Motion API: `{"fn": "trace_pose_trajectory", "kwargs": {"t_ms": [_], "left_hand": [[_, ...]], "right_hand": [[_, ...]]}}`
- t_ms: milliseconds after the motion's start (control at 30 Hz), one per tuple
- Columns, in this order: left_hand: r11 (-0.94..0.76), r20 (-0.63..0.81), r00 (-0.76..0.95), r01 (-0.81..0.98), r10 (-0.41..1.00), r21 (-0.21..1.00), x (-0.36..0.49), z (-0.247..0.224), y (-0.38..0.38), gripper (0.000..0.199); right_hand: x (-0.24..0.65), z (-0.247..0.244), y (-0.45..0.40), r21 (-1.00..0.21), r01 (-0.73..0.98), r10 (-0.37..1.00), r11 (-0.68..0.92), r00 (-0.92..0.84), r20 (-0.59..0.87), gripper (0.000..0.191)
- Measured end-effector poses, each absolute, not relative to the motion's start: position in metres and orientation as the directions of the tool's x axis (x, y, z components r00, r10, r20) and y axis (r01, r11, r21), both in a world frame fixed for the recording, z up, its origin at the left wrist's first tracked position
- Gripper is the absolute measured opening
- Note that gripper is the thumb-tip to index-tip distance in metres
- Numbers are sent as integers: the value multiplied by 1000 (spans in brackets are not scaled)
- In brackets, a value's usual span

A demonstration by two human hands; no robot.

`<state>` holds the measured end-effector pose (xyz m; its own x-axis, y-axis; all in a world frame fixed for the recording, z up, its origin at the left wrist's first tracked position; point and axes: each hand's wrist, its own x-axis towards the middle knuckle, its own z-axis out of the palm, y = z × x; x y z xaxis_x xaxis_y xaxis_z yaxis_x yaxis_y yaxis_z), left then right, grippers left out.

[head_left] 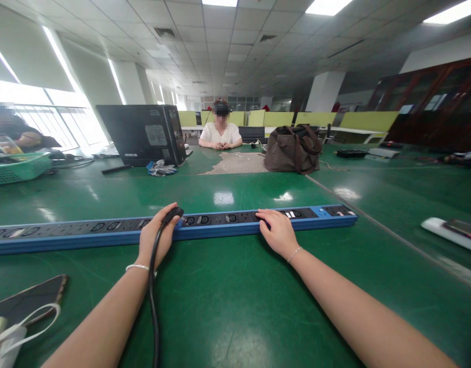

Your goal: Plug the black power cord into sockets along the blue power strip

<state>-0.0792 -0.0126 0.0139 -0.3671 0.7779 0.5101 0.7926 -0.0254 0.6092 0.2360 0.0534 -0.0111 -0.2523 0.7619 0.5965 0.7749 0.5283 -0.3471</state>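
A long blue power strip [216, 231] with a black row of sockets lies across the green table, running past the left edge of the view. My left hand [156, 236] is closed around a black power plug [173, 213] at the strip's middle. From the plug a thick black cable [153, 296] runs down over my wrist to the bottom edge. Whether the plug's pins sit in a socket is hidden. Further right, my right hand [277, 232] grips the strip, with its fingers over the top and the thumb at the near side.
Phones [32, 301] with a white cable lie at the lower left, and a white power strip [450, 232] is at the right. Behind stand a black computer case [143, 135], gloves [161, 168], a brown bag [292, 151] and a green basket [21, 168]. A person [220, 134] sits opposite.
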Motion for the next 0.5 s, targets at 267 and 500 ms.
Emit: {"fn": "trace_pose_trajectory", "kwargs": {"t_ms": [267, 500], "left_hand": [[-61, 441, -280, 785, 853, 617, -46, 23, -4, 38], [-123, 415, -173, 795, 893, 595, -15, 25, 18, 39]], "right_hand": [[233, -11, 53, -374, 774, 766, 511, -213, 607, 26], [234, -11, 53, -380, 766, 765, 519, -217, 607, 26]]}}
